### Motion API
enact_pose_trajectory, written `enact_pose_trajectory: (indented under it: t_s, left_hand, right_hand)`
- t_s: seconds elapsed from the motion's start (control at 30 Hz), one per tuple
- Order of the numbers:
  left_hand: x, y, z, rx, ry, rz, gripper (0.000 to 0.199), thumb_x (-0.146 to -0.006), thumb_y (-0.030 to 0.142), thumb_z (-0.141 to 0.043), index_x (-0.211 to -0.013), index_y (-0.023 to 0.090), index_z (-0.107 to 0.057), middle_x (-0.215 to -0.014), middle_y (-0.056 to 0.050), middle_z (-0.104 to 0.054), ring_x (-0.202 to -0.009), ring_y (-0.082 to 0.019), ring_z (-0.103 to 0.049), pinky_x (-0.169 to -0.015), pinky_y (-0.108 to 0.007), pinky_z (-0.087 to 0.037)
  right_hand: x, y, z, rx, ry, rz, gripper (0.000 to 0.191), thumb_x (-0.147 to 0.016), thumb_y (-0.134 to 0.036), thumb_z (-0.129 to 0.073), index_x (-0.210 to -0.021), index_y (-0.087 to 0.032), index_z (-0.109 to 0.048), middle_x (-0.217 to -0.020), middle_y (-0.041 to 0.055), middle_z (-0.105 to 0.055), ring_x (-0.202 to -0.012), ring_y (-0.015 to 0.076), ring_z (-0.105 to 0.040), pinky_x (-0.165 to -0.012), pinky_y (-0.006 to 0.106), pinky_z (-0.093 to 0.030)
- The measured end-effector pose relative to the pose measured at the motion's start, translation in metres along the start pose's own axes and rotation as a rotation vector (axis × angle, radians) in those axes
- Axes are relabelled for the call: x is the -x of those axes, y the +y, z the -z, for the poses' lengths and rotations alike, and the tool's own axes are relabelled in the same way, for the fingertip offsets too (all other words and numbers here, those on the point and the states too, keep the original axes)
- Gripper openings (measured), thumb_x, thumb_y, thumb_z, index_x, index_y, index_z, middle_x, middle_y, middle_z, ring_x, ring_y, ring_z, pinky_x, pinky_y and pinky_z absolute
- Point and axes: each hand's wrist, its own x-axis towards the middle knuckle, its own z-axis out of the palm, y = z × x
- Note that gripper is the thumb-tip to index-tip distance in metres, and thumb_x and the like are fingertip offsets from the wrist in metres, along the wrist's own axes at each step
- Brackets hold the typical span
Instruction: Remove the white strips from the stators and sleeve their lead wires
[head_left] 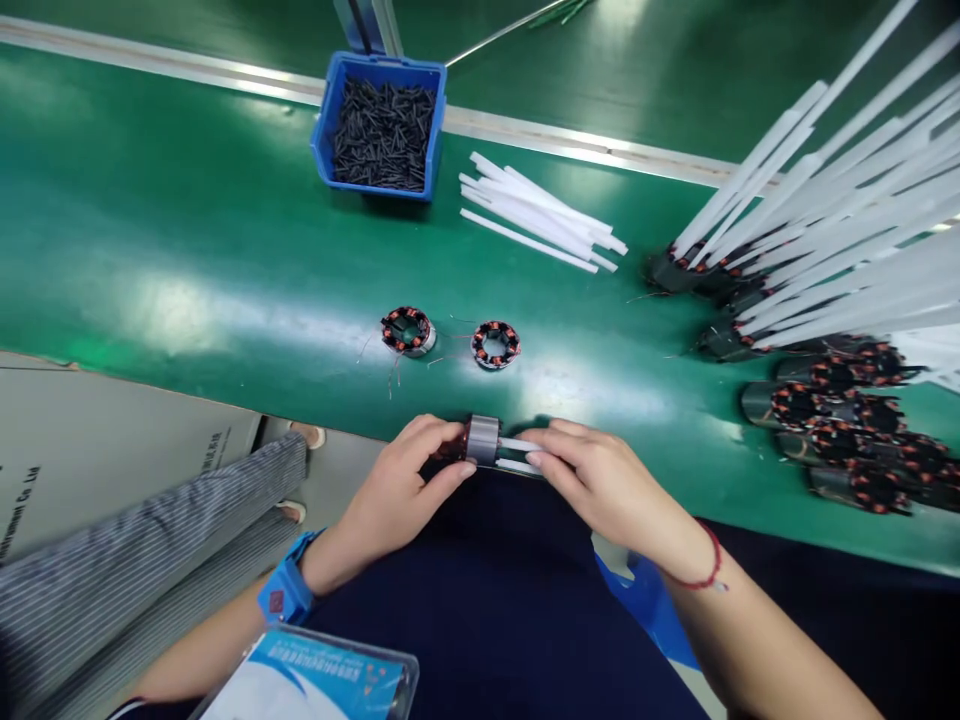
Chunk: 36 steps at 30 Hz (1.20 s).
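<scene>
Near the front edge of the green bench, my left hand (409, 480) grips a motor stator (483, 440) lying on its side, a grey metal ring with copper windings. White strips (517, 465) stick out of its right end. Thumb and fingers of my right hand (592, 470) pinch these strips close to the stator. Just beyond my hands, two more stators stand on the bench: one (409, 332) to the left, with thin loose wires, and another (496, 345) to the right. How deep the strips sit inside the stator is hidden.
A blue bin (322, 150) of short black pieces stands at the back, with loose white strips (540, 215) to its right. At the far right are stators (832, 430) in a group and others bearing long upright white strips (847, 220). Someone's striped trouser legs (187, 530) show at left.
</scene>
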Motion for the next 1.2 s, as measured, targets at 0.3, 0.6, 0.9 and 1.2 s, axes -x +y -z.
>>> enact_pose_trajectory:
  t_s: [0.3,0.6,0.9,1.2]
  left_hand:
    - [0.006,-0.002,0.011,0.090,-0.132,-0.077,0.022,-0.089,0.016,-0.047,-0.109,0.019,-0.056,-0.099,-0.005,-0.057,-0.091,-0.015,-0.054,-0.082,-0.027,-0.045]
    - [0.005,-0.007,0.000,0.132,0.031,-0.123,0.019,-0.091,0.015,-0.042,-0.094,0.016,-0.060,-0.085,-0.004,-0.060,-0.079,-0.014,-0.054,-0.071,-0.025,-0.044]
    - [0.005,-0.006,-0.006,0.305,0.240,-0.223,0.015,-0.090,0.013,-0.047,-0.086,0.016,-0.061,-0.078,-0.003,-0.061,-0.074,-0.014,-0.051,-0.071,-0.029,-0.042]
    - [-0.005,0.004,0.001,0.229,0.107,-0.034,0.012,-0.086,0.026,-0.057,-0.094,0.017,-0.056,-0.093,-0.005,-0.054,-0.088,-0.017,-0.051,-0.079,-0.030,-0.044]
  right_hand:
    - [-0.017,-0.009,-0.013,-0.271,-0.092,0.070,0.021,-0.095,-0.024,-0.038,-0.095,-0.022,-0.059,-0.089,0.0030,-0.058,-0.078,0.0156,-0.055,-0.073,0.029,-0.043]
    - [-0.016,-0.014,-0.025,-0.535,-0.059,-0.094,0.022,-0.089,-0.040,-0.051,-0.094,-0.021,-0.063,-0.092,0.0033,-0.062,-0.084,0.0187,-0.056,-0.079,0.031,-0.045]
    - [-0.015,-0.011,-0.039,-0.920,0.054,-0.280,0.024,-0.083,-0.043,-0.060,-0.091,-0.020,-0.063,-0.078,-0.0003,-0.060,-0.073,0.0140,-0.053,-0.069,0.026,-0.043]
    - [-0.014,-0.015,-0.039,-0.612,0.185,-0.267,0.023,-0.084,-0.042,-0.058,-0.084,-0.020,-0.062,-0.068,-0.0015,-0.056,-0.061,0.0125,-0.048,-0.056,0.024,-0.038]
